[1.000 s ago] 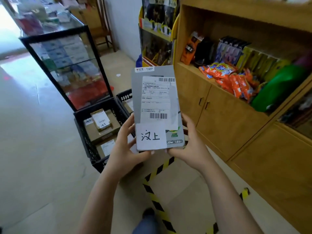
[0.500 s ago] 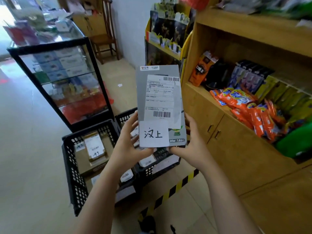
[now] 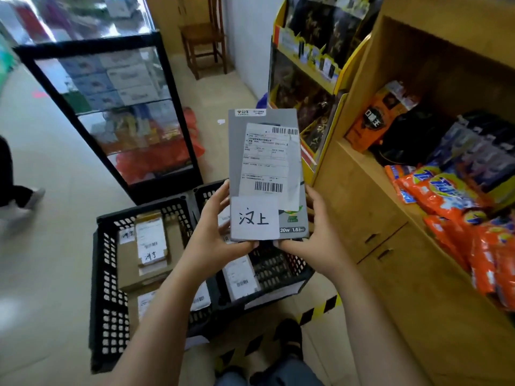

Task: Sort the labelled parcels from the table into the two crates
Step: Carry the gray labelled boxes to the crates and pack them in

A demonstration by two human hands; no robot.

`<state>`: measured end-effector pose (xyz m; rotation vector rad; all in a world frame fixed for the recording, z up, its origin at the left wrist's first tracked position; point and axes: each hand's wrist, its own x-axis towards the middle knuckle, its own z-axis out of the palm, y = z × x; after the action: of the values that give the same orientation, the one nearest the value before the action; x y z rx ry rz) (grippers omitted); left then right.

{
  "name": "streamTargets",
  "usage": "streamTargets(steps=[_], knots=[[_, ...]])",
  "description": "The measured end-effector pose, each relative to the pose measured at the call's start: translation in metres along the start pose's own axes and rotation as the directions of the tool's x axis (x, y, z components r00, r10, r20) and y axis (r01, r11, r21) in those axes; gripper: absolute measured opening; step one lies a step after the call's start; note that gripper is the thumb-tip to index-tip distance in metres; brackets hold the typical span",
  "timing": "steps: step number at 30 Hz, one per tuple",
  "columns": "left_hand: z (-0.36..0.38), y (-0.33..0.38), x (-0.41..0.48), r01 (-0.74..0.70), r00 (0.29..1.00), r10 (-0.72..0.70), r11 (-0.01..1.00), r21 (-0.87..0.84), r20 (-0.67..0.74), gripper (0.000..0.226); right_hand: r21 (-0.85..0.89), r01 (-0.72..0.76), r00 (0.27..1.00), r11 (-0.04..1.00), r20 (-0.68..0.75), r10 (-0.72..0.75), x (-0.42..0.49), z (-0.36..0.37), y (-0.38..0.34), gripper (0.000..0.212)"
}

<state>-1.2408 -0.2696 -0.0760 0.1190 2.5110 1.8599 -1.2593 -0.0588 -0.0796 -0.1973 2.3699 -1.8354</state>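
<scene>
Shop floor (image 3: 55, 288), black crates (image 3: 107, 274) (image 3: 278, 270) below upright grey parcel (image 3: 264, 162) in both hands (image 3: 211, 238) (image 3: 317, 235).

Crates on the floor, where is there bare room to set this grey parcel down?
Right crate: bare mesh floor between the white-labelled parcel and its right wall. Left crate is crowded: cardboard boxes cover most of its floor.

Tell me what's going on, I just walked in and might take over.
A person holds a grey parcel upright, left hand and right hand gripping its lower sides, its handwritten label facing the camera. On the floor below stand a left crate and a right crate, both holding parcels. This one is in neither yet.
</scene>
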Motion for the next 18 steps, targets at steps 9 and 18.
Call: streamTargets(steps=[9,18], knots=[[0.054,-0.035,0.071,0.158,0.978,-0.160,0.987,-0.023,-0.133,0.108,-0.021,-0.083,0.958,0.996,0.273,0.086,0.104,-0.047,0.056,0.101],[0.090,-0.132,0.079,0.430,0.891,-0.438,0.898,-0.088,-0.119,0.111,-0.108,-0.298,0.864,0.948,0.392,0.316,0.134,-0.031,0.150,0.108]])
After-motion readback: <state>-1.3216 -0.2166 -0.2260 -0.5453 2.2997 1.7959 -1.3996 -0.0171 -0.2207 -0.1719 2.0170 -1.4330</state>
